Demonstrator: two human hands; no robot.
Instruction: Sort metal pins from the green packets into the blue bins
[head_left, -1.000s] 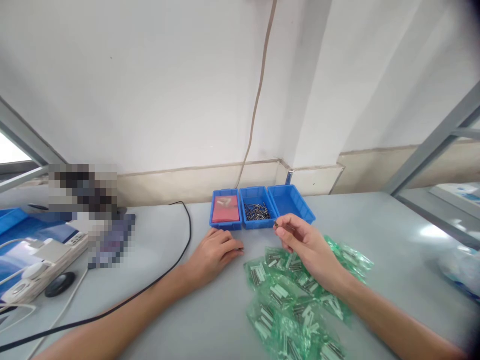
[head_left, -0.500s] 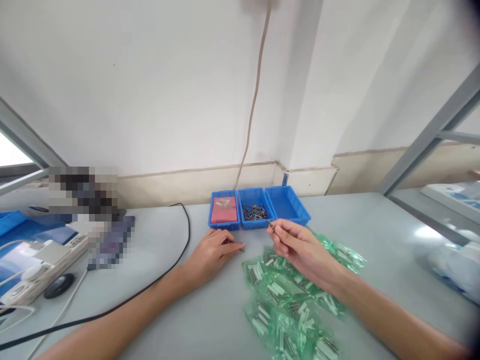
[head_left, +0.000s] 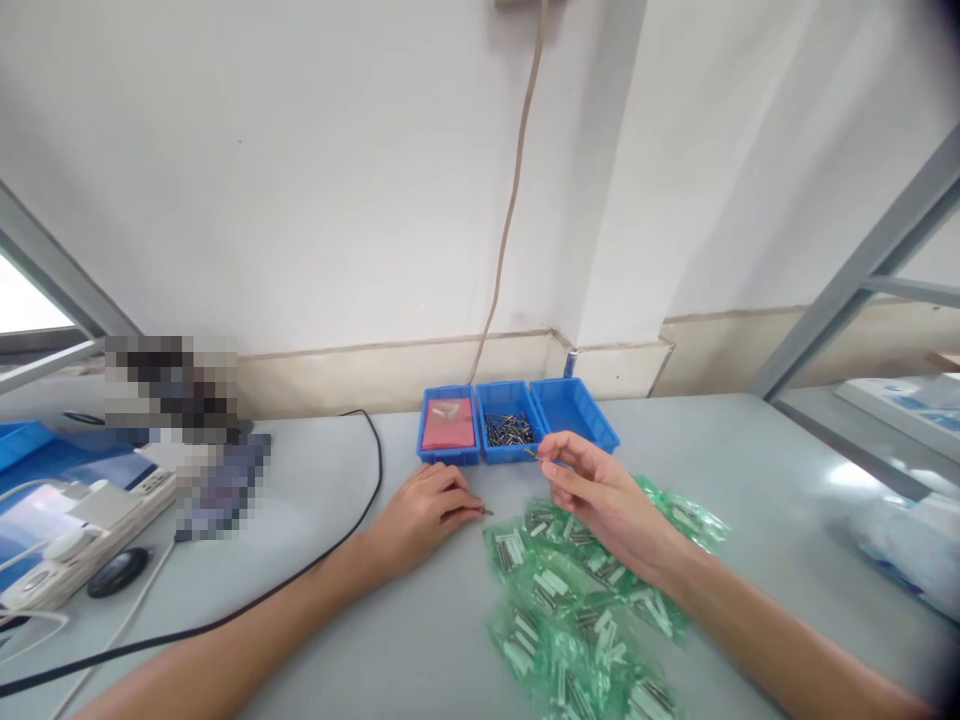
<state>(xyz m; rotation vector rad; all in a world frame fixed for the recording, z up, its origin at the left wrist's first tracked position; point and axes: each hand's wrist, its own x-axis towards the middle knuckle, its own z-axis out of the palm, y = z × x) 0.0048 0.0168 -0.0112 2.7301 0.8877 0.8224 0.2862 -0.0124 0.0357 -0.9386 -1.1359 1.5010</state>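
My right hand [head_left: 596, 490] hovers just in front of the blue bins, its fingertips pinched on a small dark metal pin [head_left: 531, 453]. My left hand [head_left: 427, 510] rests on the grey table [head_left: 337, 600] with fingers curled, pinching another small dark pin [head_left: 486, 512] at its fingertips. Three small blue bins stand in a row at the wall: the left bin [head_left: 448, 427] holds a red pad, the middle bin [head_left: 507, 430] holds several dark pins, and the right bin [head_left: 574, 412] looks bare. A heap of green plastic bags [head_left: 570, 610] with small parts lies under my right wrist.
A black cable [head_left: 360, 520] curves across the table left of my left arm. A white power strip [head_left: 82, 520], a black round object [head_left: 116, 570] and blue trays sit at the far left. A beige cable [head_left: 517, 190] runs down the wall. A grey metal frame [head_left: 855, 300] stands at the right.
My right hand shifted slightly left and down, and the pin now shows sticking out from its fingertips. My left hand stays in place on the table.
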